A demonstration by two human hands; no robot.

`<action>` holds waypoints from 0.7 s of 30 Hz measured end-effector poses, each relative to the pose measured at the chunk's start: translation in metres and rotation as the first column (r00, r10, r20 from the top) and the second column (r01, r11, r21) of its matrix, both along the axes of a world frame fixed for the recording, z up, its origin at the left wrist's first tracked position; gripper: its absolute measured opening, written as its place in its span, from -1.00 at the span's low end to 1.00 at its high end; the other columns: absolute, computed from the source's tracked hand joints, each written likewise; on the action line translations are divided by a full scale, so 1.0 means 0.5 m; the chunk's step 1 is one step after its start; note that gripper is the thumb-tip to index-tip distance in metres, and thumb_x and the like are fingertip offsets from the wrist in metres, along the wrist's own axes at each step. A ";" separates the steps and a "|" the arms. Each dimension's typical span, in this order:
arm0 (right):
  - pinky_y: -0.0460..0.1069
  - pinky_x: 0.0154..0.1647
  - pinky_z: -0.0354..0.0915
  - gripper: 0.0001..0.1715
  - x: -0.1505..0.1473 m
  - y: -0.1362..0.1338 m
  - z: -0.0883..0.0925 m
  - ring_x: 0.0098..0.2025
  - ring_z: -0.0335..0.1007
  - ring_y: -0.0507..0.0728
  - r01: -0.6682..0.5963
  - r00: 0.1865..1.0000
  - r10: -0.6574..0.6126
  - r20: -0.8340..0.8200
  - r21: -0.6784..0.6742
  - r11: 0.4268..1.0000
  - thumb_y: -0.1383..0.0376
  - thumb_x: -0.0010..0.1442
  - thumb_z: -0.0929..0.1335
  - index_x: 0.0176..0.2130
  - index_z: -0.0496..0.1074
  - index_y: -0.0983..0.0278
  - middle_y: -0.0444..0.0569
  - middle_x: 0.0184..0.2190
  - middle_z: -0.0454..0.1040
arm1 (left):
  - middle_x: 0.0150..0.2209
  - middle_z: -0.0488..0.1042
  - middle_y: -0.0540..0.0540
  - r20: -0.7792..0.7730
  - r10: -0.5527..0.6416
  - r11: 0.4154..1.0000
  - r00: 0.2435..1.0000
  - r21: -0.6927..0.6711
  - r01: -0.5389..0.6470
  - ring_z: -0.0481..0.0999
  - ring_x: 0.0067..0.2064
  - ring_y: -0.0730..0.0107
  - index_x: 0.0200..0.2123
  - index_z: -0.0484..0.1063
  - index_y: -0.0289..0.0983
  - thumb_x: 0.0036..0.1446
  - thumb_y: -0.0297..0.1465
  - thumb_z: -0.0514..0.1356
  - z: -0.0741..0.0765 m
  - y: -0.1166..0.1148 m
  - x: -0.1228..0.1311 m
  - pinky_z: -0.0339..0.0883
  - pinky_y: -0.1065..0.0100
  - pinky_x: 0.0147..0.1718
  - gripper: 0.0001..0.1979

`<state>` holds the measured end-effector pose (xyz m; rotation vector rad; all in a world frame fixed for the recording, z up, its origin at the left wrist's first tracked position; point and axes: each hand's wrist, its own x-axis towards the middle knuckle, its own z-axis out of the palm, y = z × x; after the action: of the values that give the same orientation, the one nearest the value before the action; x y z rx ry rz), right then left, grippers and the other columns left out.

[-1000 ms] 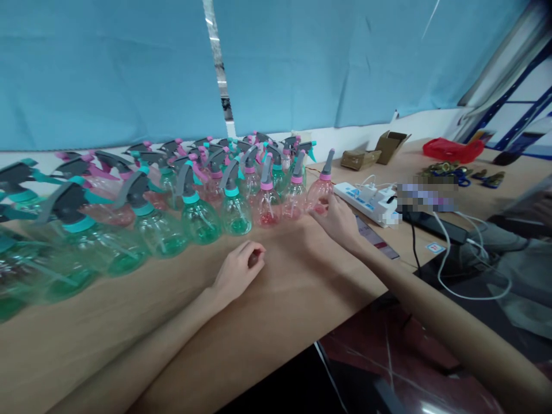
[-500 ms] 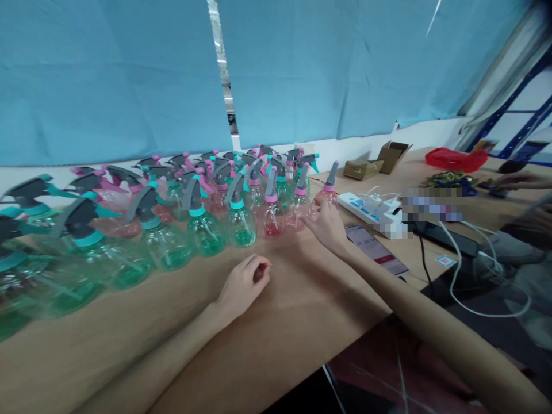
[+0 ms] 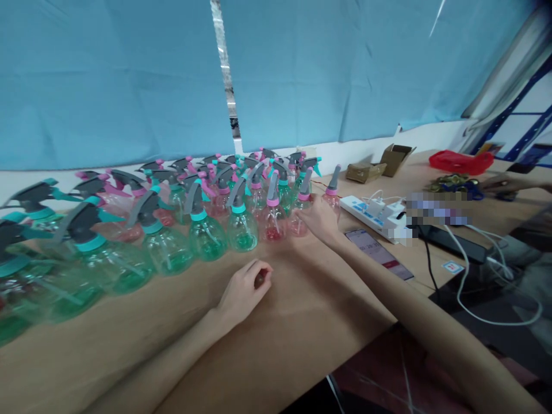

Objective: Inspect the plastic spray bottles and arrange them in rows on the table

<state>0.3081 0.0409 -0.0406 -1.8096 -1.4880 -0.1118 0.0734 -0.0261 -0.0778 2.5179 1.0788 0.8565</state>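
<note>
Several clear spray bottles with grey triggers stand in rows along the back of a wooden table point(image 3: 302, 322); green ones point(image 3: 202, 233) fill the left and middle, pink ones the right end. My right hand point(image 3: 318, 218) reaches to that end, fingers stretched out against the base of a pink bottle point(image 3: 299, 221), with the last pink bottle point(image 3: 333, 195) just behind it. My left hand point(image 3: 245, 290) rests on the bare wood in front of the rows, fingers curled into a loose fist, touching no bottle.
Right of the bottles lie a white power strip point(image 3: 375, 210) with plugged cables, a phone point(image 3: 379, 248), two small cardboard boxes point(image 3: 397, 158) and a red tray point(image 3: 457, 162). Another person's hand point(image 3: 500, 184) works at the far right. A blue curtain hangs behind.
My right hand has slid left from the last pink bottle to the one beside it. The left hand has stayed put, and the view has tipped slightly upward.
</note>
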 end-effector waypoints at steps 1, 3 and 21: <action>0.15 -0.16 0.28 -0.50 0.003 -0.004 0.001 -0.05 0.36 0.35 -0.003 1.000 0.003 0.020 -0.008 1.000 0.10 0.08 0.34 -0.08 0.28 0.36 0.23 -0.12 0.45 | -0.39 0.42 0.02 0.000 0.003 1.000 1.000 -0.006 -0.003 0.43 -0.42 0.41 -0.36 0.31 -0.22 0.12 -0.50 0.04 0.001 0.000 0.000 0.32 0.37 -0.39 -0.91; 0.14 -0.18 0.28 -0.50 0.011 -0.015 0.002 -0.06 0.36 0.35 -0.016 0.998 0.017 0.057 -0.019 1.000 0.07 0.09 0.32 -0.09 0.28 0.36 0.24 -0.13 0.44 | -0.39 0.42 0.02 0.007 0.011 1.000 1.000 -0.018 -0.011 0.42 -0.41 0.42 -0.36 0.31 -0.22 0.13 -0.50 0.05 0.002 0.002 0.000 0.32 0.37 -0.38 -0.90; 0.18 -0.18 0.29 -0.63 0.013 -0.195 -0.004 -0.12 0.31 0.30 -0.313 0.948 0.299 0.113 0.133 0.941 0.13 0.10 0.34 -0.18 0.25 0.31 0.15 -0.21 0.36 | -0.03 0.40 -0.18 0.266 0.023 0.987 0.964 -0.159 0.020 0.47 -0.08 0.22 -0.04 0.23 -0.24 0.11 -0.29 0.16 0.081 0.001 0.128 0.39 0.18 -0.14 -0.65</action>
<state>0.3148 -0.0567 -0.0427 -1.4524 -1.7597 -0.1484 0.1373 -0.0257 -0.0371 2.1948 1.0163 1.0302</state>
